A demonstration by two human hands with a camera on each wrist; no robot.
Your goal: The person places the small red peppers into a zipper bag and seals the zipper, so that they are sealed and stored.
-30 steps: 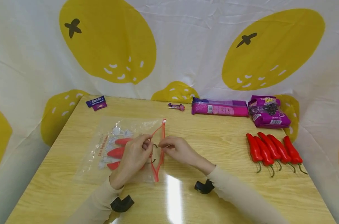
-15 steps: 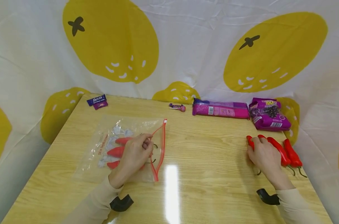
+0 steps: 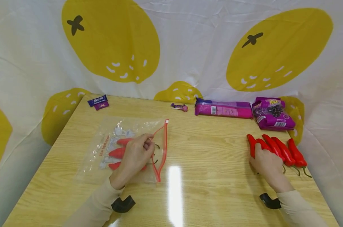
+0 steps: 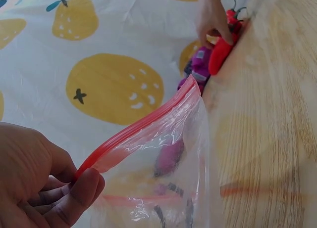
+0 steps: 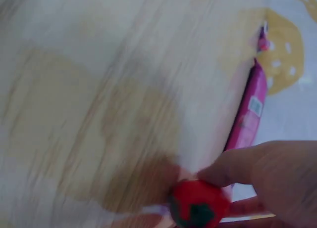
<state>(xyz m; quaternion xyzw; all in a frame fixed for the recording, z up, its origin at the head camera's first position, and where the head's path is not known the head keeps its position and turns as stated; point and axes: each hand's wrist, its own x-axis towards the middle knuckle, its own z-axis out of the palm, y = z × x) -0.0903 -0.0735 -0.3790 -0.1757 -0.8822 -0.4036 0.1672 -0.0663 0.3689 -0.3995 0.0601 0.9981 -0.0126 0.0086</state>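
Note:
On the left half of the table lies a clear zip bag (image 3: 96,143) with a red zip edge. Inside it are red chili peppers (image 3: 117,153) and pale crumpled pieces. My left hand (image 3: 135,154) pinches the bag's zip edge between thumb and finger, holding its mouth raised, as the left wrist view shows. At the right, my right hand (image 3: 266,165) grips a red chili pepper (image 5: 198,201) with thumb and fingers, at the left end of a row of chili peppers (image 3: 297,154). The hand covers part of that pepper and its neighbour.
Along the back stand a purple bag with a grape picture (image 3: 273,115) and a long pink-purple packet (image 3: 223,108). A wrapped lollipop (image 3: 180,107) lies left of them. Small candy packets (image 3: 99,101) lie at the back left corner. A patterned cloth (image 3: 188,41) hangs behind the table.
My right hand has left the bag's mouth, moved right to the row of peppers and taken hold of the leftmost one. My left hand keeps its pinch on the zip edge.

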